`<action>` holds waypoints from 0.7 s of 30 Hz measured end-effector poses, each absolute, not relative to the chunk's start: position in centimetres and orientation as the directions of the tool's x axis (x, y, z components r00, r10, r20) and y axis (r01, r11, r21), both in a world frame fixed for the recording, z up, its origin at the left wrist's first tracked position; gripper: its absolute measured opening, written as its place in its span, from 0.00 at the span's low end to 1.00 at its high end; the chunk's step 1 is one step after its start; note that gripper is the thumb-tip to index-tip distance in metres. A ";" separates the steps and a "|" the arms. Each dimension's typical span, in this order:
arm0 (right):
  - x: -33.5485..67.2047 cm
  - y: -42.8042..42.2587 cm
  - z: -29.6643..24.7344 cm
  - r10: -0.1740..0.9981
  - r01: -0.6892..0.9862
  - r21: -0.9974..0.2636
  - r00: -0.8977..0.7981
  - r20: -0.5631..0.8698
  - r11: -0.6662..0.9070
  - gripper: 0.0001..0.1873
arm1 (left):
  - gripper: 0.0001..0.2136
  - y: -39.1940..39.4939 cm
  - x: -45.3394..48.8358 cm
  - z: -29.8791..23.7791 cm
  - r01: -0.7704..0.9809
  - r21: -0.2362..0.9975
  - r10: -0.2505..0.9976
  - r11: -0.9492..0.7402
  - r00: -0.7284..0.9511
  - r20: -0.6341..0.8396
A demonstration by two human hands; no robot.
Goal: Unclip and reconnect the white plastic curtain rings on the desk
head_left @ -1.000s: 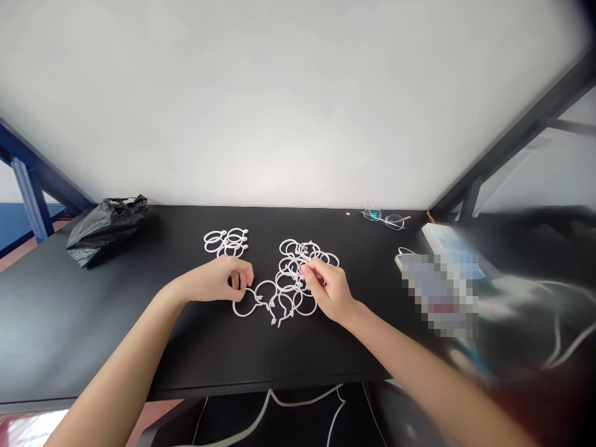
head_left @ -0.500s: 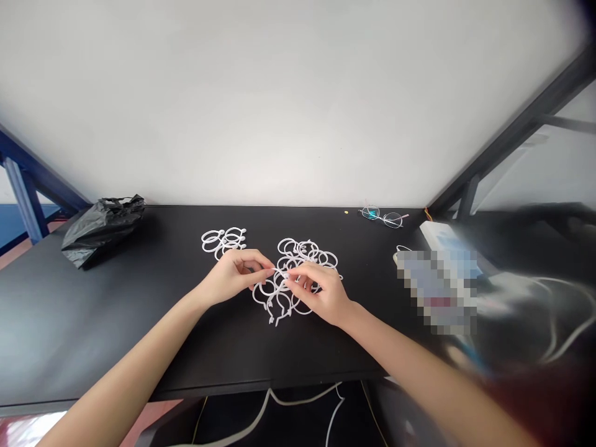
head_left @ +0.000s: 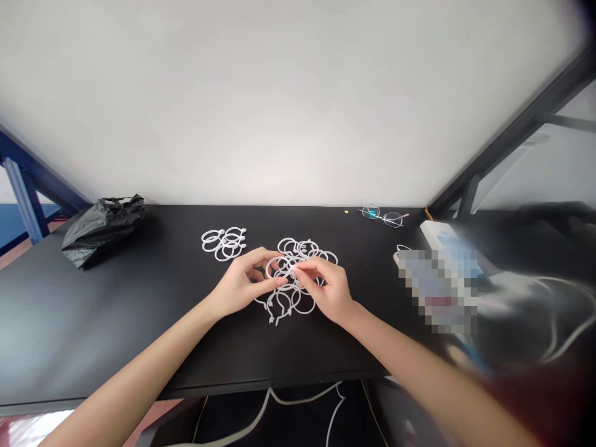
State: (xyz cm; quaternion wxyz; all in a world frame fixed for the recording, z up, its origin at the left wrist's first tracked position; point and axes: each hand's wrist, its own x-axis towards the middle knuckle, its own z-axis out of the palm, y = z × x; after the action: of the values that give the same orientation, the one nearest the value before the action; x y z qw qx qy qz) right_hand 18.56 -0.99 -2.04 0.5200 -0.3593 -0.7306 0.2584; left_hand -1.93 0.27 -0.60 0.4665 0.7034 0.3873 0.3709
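Note:
Over the middle of the black table, my right hand point(head_left: 325, 287) pinches a white plastic curtain ring point(head_left: 269, 264) at its clasp end between thumb and fingertips. From the other side my left hand point(head_left: 244, 280) curls around the same ring, its thumb in front and fingers behind. Beneath both hands lies a loose heap of similar white rings point(head_left: 305, 310), several of them hanging open at the clasp and overlapping. A smaller group of closed white rings point(head_left: 229, 254) rests to the upper left of the hands. The hands partly hide the heap.
A crumpled black plastic bag point(head_left: 105, 230) sits at the table's left. Eyeglasses point(head_left: 388, 219) lie near the back wall. On the right are a blurred-out device point(head_left: 428, 288) and a white box point(head_left: 437, 233). Cables point(head_left: 251, 428) hang below the front edge.
The held ring has turned to show its round loop. My left fingers have shifted right and spread around it, while my right hand has moved slightly right, still pinching.

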 end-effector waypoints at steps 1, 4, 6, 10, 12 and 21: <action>18.6 -0.9 -2.0 0.788 0.257 -0.745 -0.211 0.578 0.615 0.06 | 0.18 0.3 -2.0 -0.6 0.201 0.942 0.891 -0.268 0.424 0.163; 18.8 -0.8 -1.9 0.756 0.238 -0.719 -0.249 0.605 0.653 0.07 | 0.16 0.4 -2.1 -0.4 0.187 0.941 0.885 -0.282 0.428 0.180; 18.9 -0.7 -2.0 0.740 0.225 -0.706 -0.262 0.620 0.671 0.08 | 0.15 0.5 -2.2 -0.4 0.169 0.940 0.881 -0.295 0.429 0.199; 19.0 -0.8 -2.2 0.744 0.207 -0.717 -0.266 0.613 0.665 0.08 | 0.15 0.5 -2.2 -0.5 0.152 0.930 0.869 -0.336 0.432 0.243; 18.9 -0.8 -2.3 0.754 0.194 -0.732 -0.263 0.603 0.653 0.08 | 0.14 0.5 -2.1 -0.6 0.157 0.921 0.865 -0.357 0.428 0.262; 18.7 -0.8 -2.4 0.739 0.190 -0.716 -0.237 0.631 0.672 0.09 | 0.14 0.4 -2.1 -0.8 0.166 0.911 0.861 -0.377 0.425 0.279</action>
State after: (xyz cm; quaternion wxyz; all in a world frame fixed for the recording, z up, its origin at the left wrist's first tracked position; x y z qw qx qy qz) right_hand 18.68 -0.84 -2.45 0.5329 -0.3125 -0.7429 0.2578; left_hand -2.07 0.43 -0.81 0.4316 0.7256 0.3538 0.4026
